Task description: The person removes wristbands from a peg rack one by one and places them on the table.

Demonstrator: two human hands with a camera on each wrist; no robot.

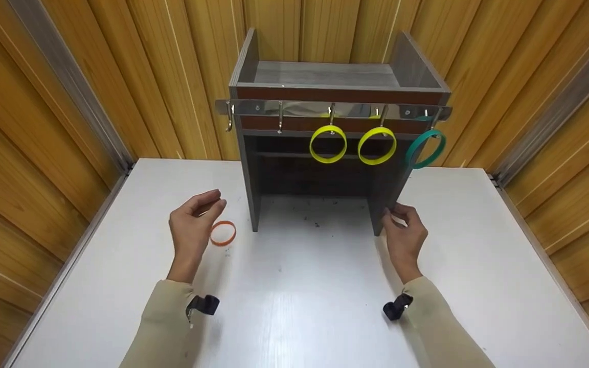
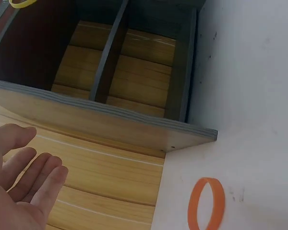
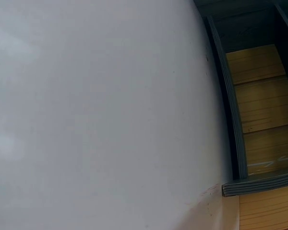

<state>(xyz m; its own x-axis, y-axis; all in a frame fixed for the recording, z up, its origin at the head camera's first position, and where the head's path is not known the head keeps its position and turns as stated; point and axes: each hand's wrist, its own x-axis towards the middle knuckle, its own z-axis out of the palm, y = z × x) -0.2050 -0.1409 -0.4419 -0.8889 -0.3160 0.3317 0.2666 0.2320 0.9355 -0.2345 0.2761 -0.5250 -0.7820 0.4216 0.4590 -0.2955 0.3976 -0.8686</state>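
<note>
My left hand (image 1: 192, 225) hovers at the left of the grey shelf unit (image 1: 252, 179), its fingers loosely bent around nothing. Just beside it an orange ring (image 1: 223, 245) is on the white table; the left wrist view also shows this orange ring (image 2: 194, 206), apart from the left hand (image 2: 26, 177). At the unit's right panel (image 1: 384, 199) is my right hand (image 1: 406, 240), thumb and fingertips at the panel's lower front edge, no ring visible in it. Two yellow rings (image 1: 329, 162) and a teal ring (image 1: 420, 166) hang on hooks of the rail.
The clear hook rail (image 1: 304, 109) crosses the unit's upper front; its two left hooks (image 1: 280, 120) carry no ring. Wood-patterned walls (image 1: 44, 102) enclose the white table (image 1: 299, 306) at the back and sides. Small dark specks lie under the unit.
</note>
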